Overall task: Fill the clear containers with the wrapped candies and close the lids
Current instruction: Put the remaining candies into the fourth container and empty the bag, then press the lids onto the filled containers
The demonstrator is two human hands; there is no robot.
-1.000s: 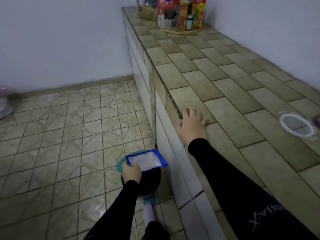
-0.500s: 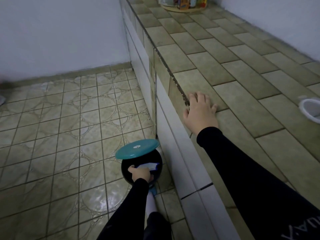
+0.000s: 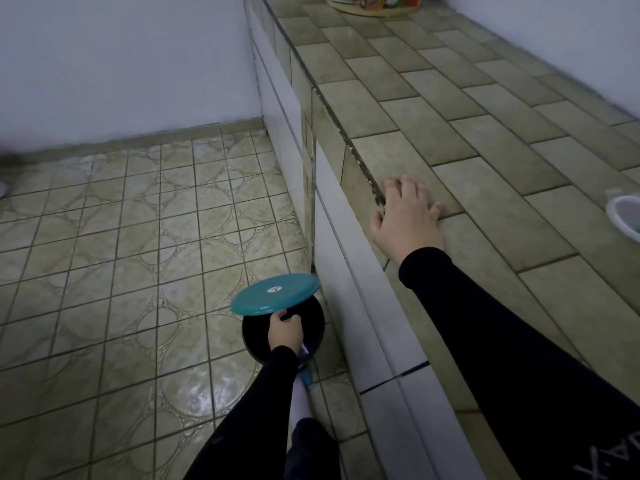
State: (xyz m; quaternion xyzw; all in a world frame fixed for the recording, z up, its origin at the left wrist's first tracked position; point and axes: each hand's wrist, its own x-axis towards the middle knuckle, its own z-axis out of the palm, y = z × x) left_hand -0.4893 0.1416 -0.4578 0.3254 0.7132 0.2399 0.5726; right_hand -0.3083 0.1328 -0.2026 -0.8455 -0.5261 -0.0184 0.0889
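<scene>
My left hand point(image 3: 284, 331) reaches down into the mouth of a black pedal bin point(image 3: 317, 322) on the floor. Its fingers curl inside, and no bag shows in them. The bin's teal lid point(image 3: 275, 294) stands raised behind the hand. My right hand point(image 3: 407, 216) lies flat, fingers spread, on the front edge of the tiled counter point(image 3: 485, 140), holding nothing. At the right frame edge a round clear container point(image 3: 627, 216) with a white rim sits on the counter, partly cut off. No candies are in view.
A round tray of boxes and bottles point(image 3: 374, 5) stands at the far end of the counter by the wall. My foot point(image 3: 304, 377) in a teal and white sock is at the bin's base. Patterned floor tiles point(image 3: 138, 237) stretch out to the left.
The blue-edged bag that my left hand held above the bin went down into it and is out of sight. The view has tilted down and moved closer; my right hand stayed on the counter edge.
</scene>
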